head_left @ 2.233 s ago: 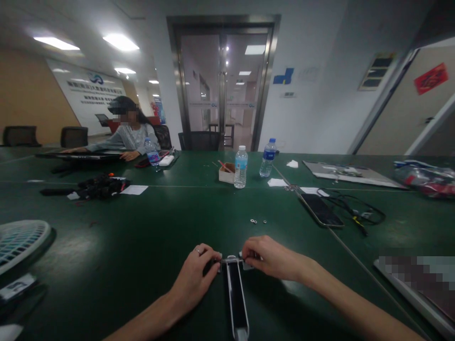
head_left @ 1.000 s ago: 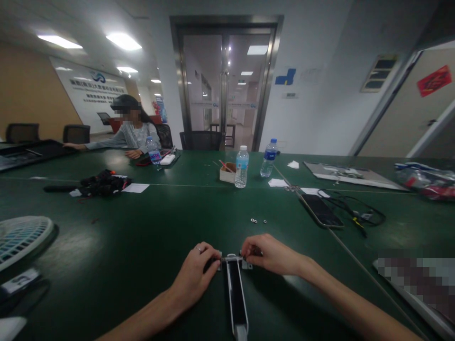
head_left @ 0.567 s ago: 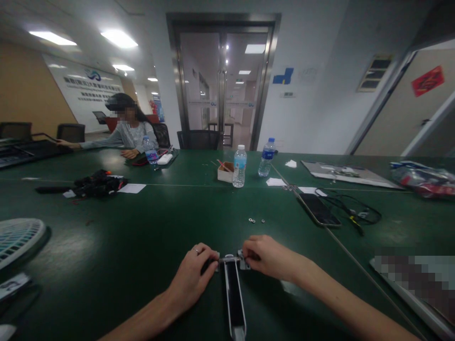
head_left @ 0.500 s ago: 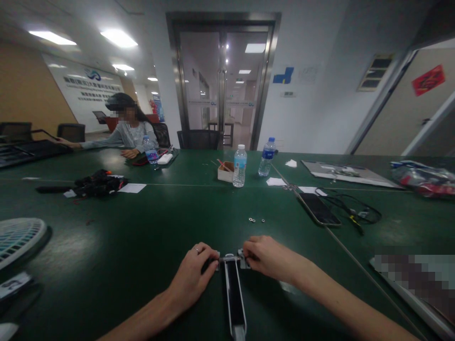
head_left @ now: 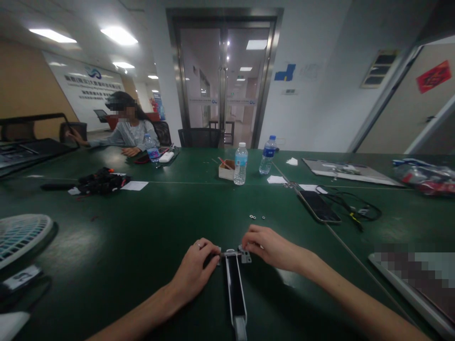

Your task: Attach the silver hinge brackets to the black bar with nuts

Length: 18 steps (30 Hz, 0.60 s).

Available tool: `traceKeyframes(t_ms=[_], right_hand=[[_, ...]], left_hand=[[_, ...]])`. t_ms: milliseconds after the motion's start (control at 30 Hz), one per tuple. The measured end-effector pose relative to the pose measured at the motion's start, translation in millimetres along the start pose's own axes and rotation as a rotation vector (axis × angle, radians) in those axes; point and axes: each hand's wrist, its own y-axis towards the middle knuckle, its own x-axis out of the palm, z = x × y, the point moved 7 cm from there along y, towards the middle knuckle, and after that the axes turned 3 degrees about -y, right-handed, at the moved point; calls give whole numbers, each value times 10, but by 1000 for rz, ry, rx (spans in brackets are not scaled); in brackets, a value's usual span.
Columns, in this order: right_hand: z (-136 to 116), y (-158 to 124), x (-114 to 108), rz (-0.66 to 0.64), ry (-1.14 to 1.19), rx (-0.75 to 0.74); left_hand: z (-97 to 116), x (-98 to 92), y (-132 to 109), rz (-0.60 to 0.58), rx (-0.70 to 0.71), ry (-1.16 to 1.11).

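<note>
A long black bar with silver edges point(head_left: 235, 293) lies on the green table point(head_left: 149, 227), running from the near edge away from me. A short metal cross pin with small silver brackets point(head_left: 244, 255) sits at its far end. My left hand point(head_left: 196, 270), a ring on one finger, is closed on the left end of that cross pin. My right hand point(head_left: 270, 246) pinches the right bracket with curled fingers. A few small silver washers point(head_left: 256, 217) lie on the table beyond my hands.
Two water bottles point(head_left: 241, 164) and a small box point(head_left: 226, 169) stand mid-table. A phone point(head_left: 320, 207) with black cables lies right, a white fan point(head_left: 19, 237) left, black gear point(head_left: 101, 181) further back. Another person point(head_left: 124, 132) sits at the far left.
Both hands stay at the bar's far end with only small shifts of the fingers. At the far left, the other person has lifted a dark frame upright.
</note>
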Motion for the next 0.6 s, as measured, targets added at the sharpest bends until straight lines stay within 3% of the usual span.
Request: traceKeyframes(t_ms=[367,600], right_hand=[[-8,32,71,13,32,-77],[60,57,128,-1,150,-43]], left_hand=[[23,0,11,6,14,4],[25,-4,3,-8,-6,-2]])
